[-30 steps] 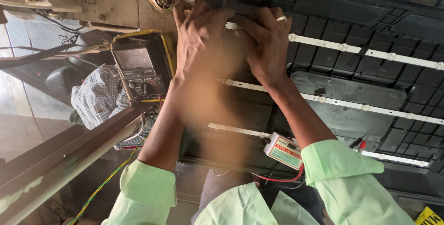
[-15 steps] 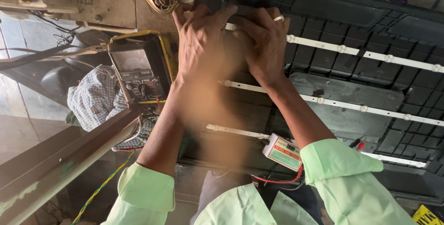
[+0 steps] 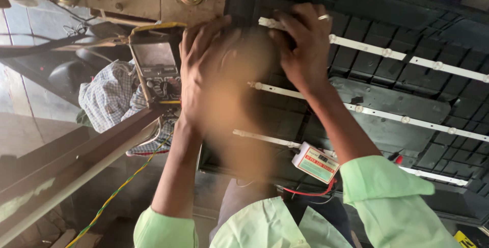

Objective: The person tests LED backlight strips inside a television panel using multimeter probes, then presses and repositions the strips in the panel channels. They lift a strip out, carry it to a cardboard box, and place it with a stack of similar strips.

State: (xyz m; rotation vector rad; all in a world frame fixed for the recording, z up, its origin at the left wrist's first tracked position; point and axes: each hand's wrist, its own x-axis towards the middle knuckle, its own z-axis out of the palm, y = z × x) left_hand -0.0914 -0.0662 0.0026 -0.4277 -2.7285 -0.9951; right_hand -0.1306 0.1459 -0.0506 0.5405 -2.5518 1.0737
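Observation:
A black ribbed panel [image 3: 407, 75] lies in front of me with three white LED strips [image 3: 397, 54] running across it. My right hand [image 3: 303, 49], a ring on one finger, rests bent fingertips on the left end of the top strip. My left hand [image 3: 204, 70] lies with fingers spread at the panel's left edge, beside a yellow-cased multimeter [image 3: 158, 70]. A blurred patch hides the area between my hands. Both sleeves are light green.
A small white tester box [image 3: 316, 162] with red wires sits on the panel's near edge. A checked cloth [image 3: 109, 95] lies left of the multimeter. A metal bar [image 3: 76, 161] slants across the lower left, with a yellow-green wire [image 3: 122, 189] beneath it.
My hands have drawn slightly apart; the left one slid down and left toward the multimeter. The right one stays on the top strip's end.

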